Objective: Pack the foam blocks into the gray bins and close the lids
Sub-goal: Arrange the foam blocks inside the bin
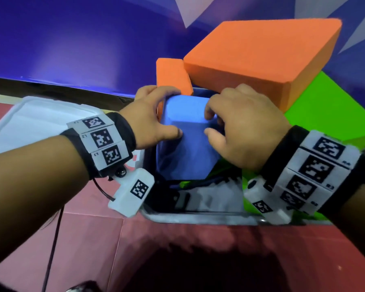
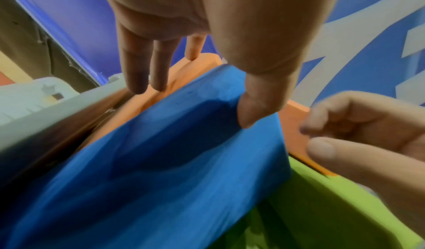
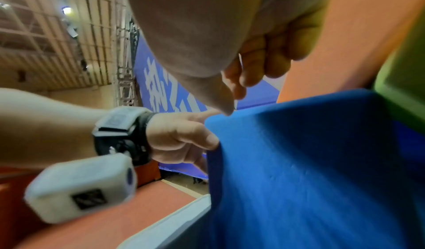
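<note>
A blue foam block (image 1: 185, 142) stands on end in the gray bin (image 1: 198, 218), tilted, its top well above the rim. My left hand (image 1: 167, 112) grips its upper left corner, thumb on the near face and fingers down the far side against a small orange block (image 1: 173, 74). In the left wrist view the left hand (image 2: 195, 102) has its thumb pressed into the blue block (image 2: 172, 162). My right hand (image 1: 210, 124) holds the upper right corner, fingers curled over the top and thumb in front. In the right wrist view the right hand (image 3: 232, 100) has its thumb on the block's top edge (image 3: 299, 162).
A large orange block (image 1: 261, 60) lies tilted across a green block (image 1: 325, 114) at the bin's right and back. The bin's white lid (image 1: 40, 119) hangs open to the left. A blue printed wall (image 1: 72, 39) stands close behind. Red floor mats (image 1: 114, 249) lie in front.
</note>
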Available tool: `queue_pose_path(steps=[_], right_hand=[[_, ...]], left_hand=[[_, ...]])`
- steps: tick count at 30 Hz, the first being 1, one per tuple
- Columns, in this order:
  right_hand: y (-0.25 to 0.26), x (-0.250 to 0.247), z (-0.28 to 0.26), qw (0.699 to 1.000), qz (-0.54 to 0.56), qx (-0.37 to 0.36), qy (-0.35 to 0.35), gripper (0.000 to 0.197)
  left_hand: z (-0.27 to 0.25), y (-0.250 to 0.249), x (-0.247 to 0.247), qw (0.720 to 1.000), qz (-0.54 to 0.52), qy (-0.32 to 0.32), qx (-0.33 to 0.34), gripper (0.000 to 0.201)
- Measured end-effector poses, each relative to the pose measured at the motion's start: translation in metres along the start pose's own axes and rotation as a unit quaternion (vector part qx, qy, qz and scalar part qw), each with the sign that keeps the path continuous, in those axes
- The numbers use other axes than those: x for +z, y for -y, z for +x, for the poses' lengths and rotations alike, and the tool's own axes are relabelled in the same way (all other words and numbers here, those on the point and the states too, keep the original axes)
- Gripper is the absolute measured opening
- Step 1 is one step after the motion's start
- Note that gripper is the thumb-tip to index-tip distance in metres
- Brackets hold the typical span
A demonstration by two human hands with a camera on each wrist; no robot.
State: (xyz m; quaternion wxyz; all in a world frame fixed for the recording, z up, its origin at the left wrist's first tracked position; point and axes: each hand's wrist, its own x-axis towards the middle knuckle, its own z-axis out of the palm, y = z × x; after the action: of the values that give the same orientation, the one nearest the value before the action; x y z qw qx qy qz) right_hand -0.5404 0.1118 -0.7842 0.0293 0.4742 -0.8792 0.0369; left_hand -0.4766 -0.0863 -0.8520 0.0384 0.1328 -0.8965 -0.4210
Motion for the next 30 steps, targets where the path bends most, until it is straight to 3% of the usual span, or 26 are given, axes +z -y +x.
queue_pose_path(steps=[2,4,6,9,12,16,18,21,26,30], right_hand=[[-0.001,0.006,-0.010,0.994,0.063,0.040,0.085,0.017],[0.002,0.017,-0.017,0.973,0.045,0.068,0.215,0.019],[0.010,0.030,-0.022,0.955,0.020,0.062,0.289,0.025],[0.026,0.050,-0.022,0.929,-0.034,0.041,0.367,0.036],[0.037,0.067,-0.015,0.901,-0.055,0.053,0.427,0.034],[0.046,0.094,0.005,0.861,0.049,0.125,0.490,0.033],[0.045,0.113,0.013,0.854,0.107,0.128,0.492,0.036],[0.036,0.136,0.022,0.854,0.137,0.210,0.456,0.034],[0.016,0.162,0.002,0.843,0.094,0.252,0.467,0.024],[0.011,0.179,-0.011,0.834,0.152,0.330,0.415,0.042]], left_hand=[[-0.001,0.002,-0.002,1.000,0.013,0.002,0.011,0.092],[-0.002,0.001,-0.004,1.000,0.021,-0.001,0.018,0.088],[-0.001,-0.001,-0.006,1.000,0.019,-0.008,0.016,0.081],[0.000,-0.002,-0.009,1.000,0.024,-0.011,0.010,0.074],[-0.001,-0.001,-0.011,1.000,0.023,-0.011,0.010,0.071],[0.001,0.001,-0.011,1.000,0.007,-0.018,0.011,0.072],[0.002,0.001,-0.010,1.000,-0.003,-0.018,0.014,0.072],[0.004,0.004,-0.011,1.000,-0.011,-0.017,0.024,0.070],[0.003,0.011,-0.021,0.999,-0.010,-0.005,0.036,0.068],[-0.002,0.013,-0.023,0.999,-0.003,0.015,0.049,0.072]])
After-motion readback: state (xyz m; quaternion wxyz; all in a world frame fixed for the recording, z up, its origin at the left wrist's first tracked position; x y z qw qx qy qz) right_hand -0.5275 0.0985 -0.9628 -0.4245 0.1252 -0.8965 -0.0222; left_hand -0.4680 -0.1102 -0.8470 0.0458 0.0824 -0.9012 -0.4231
